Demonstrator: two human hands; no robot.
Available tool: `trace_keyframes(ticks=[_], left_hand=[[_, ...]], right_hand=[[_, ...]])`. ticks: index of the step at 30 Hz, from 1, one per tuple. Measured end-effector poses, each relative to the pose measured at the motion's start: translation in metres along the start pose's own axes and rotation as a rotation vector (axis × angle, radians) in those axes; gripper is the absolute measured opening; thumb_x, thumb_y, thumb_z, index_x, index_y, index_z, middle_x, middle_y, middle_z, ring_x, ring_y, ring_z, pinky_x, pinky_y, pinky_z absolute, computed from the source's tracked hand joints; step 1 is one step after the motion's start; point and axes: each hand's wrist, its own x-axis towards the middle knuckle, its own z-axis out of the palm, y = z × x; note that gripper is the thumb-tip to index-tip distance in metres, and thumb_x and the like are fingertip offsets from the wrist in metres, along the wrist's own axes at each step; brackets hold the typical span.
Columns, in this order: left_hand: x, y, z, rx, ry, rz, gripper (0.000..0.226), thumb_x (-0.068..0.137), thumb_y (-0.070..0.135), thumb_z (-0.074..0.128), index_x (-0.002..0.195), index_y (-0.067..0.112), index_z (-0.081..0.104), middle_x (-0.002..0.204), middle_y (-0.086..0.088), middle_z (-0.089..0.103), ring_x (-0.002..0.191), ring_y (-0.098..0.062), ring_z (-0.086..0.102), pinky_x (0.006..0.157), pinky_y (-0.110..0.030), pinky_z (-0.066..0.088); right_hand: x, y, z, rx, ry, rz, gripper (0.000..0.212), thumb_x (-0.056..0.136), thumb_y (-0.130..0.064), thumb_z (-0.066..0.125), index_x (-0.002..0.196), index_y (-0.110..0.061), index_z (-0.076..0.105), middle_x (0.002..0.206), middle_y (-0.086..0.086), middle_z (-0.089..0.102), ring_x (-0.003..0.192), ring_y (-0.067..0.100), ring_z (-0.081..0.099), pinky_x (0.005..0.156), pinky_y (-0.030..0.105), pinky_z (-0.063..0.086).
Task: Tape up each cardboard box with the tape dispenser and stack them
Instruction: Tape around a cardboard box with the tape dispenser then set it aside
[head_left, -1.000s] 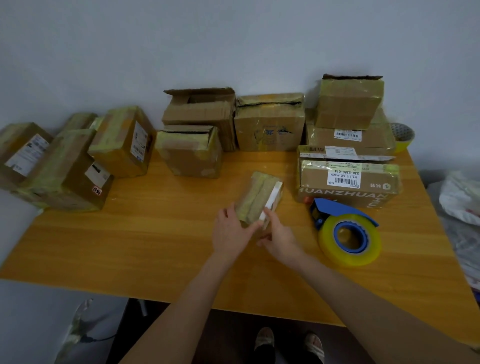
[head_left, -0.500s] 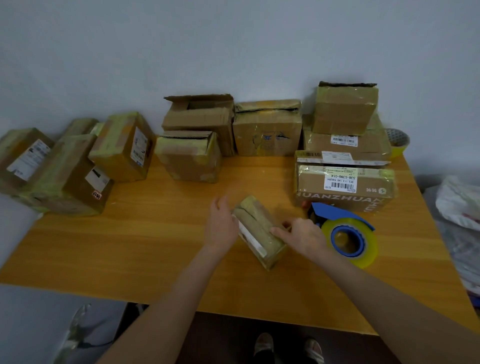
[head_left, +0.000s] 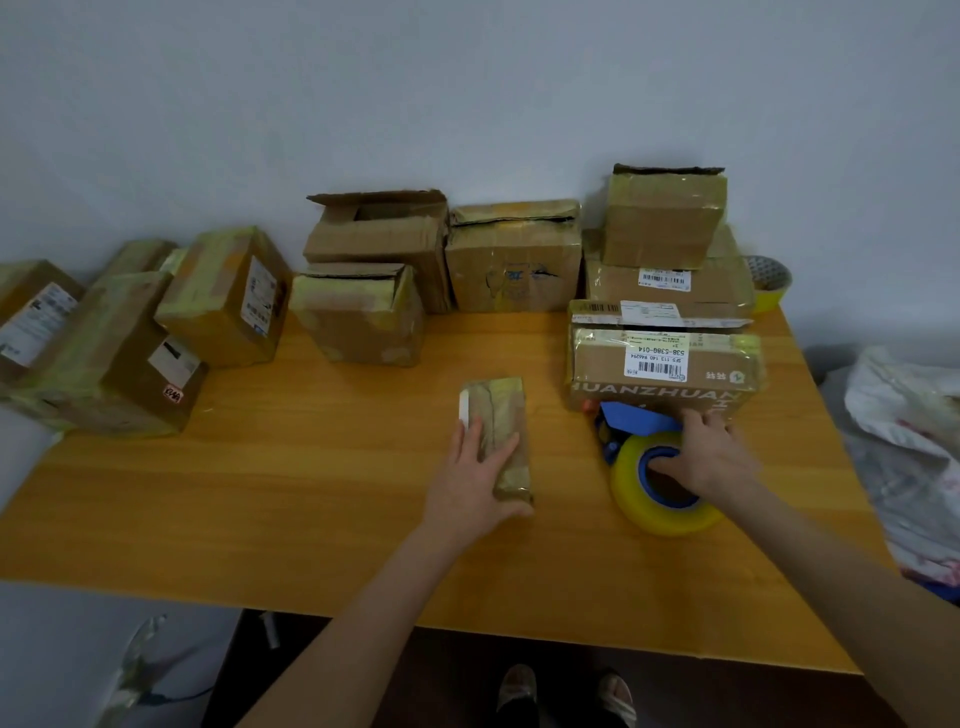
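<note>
My left hand (head_left: 475, 470) lies flat, fingers straight, on the small box (head_left: 501, 410); right hand (head_left: 709, 457) covers the tape dispenser (head_left: 649, 493), clasp cannot be told

Flat box (head_left: 670, 397) printed HUANZHUAN, its white label (head_left: 655, 360) upside down reading 538-5380-014
</note>
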Motion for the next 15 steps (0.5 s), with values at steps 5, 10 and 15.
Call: trace_keyframes(ticks=[5, 10, 15], left_hand=[[0.004, -0.003, 0.000, -0.015, -0.005, 0.003, 0.087, 0.081, 0.042, 0.071, 0.149, 0.045, 0.017, 0.161, 0.003, -0.010, 0.147, -0.021, -0.011, 0.116, -0.042, 0.025], [0.000, -0.013, 0.000, -0.061, 0.059, -0.023, 0.102, 0.076, 0.040, 0.076, 0.153, 0.027, 0.010, 0.160, 0.011, 0.003, 0.148, -0.013, 0.002, 0.115, -0.037, 0.025], [-0.011, -0.019, 0.002, -0.023, 0.145, 0.023, 0.072, 0.084, 0.028, 0.070, 0.147, 0.031, 0.035, 0.160, 0.005, 0.014, 0.145, -0.016, 0.019, 0.109, -0.033, 0.037]], right_hand=[[0.010, 0.008, -0.006, -0.009, -0.101, 0.022, 0.044, 0.088, -0.035, 0.067, 0.123, -0.014, 0.048, 0.106, 0.008, 0.059, 0.102, 0.030, 0.057, 0.085, 0.044, 0.054], [0.000, -0.010, -0.016, 0.043, -0.031, -0.045, 0.045, 0.083, -0.033, 0.071, 0.107, -0.017, 0.038, 0.083, 0.003, 0.056, 0.068, 0.020, 0.059, 0.049, 0.031, 0.043], [-0.021, -0.022, -0.014, -0.023, 0.015, -0.256, 0.064, 0.085, -0.035, 0.068, 0.135, -0.019, 0.031, 0.123, 0.009, 0.039, 0.099, 0.031, 0.053, 0.080, 0.039, 0.051]])
